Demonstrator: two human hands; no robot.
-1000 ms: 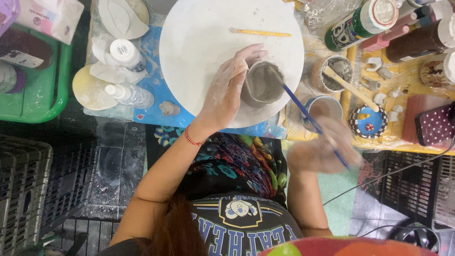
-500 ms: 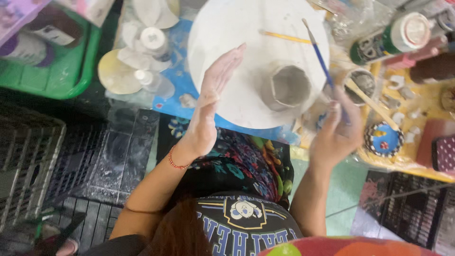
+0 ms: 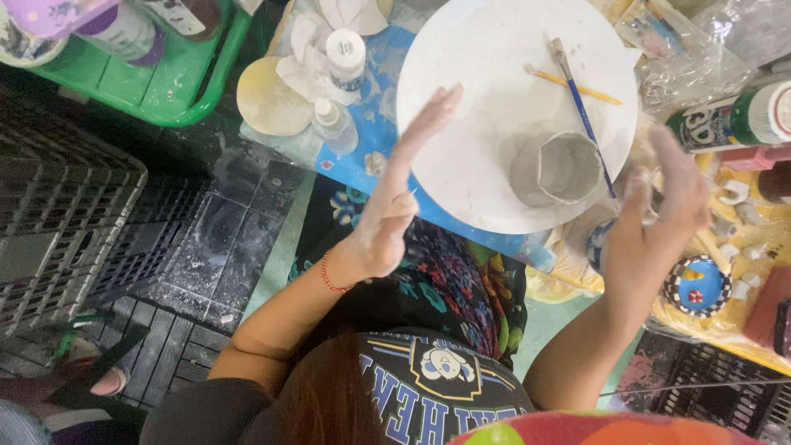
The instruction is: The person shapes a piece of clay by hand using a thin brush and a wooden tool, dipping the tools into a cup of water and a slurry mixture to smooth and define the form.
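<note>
- A cluttered craft surface [image 3: 375,177] covered in blue plastic carries a white round board [image 3: 478,99].
- A grey clay cup [image 3: 554,169] sits on the board's near right part, a blue-handled brush [image 3: 583,111] lying just beside it.
- The left hand [image 3: 395,206] hovers open and flat, fingers together, holding nothing.
- The right hand [image 3: 659,218], blurred, is spread and empty, right of the cup.

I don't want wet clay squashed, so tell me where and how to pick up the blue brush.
Grip the blue brush at the upper part of its handle, near the bristle end, coming from above. That stretch lies flat on the bare white disc, clear of the clay cup. Lower down, the handle runs close past the cup's rim, so fingers there would likely touch clay. The right hand is nearer.
</note>
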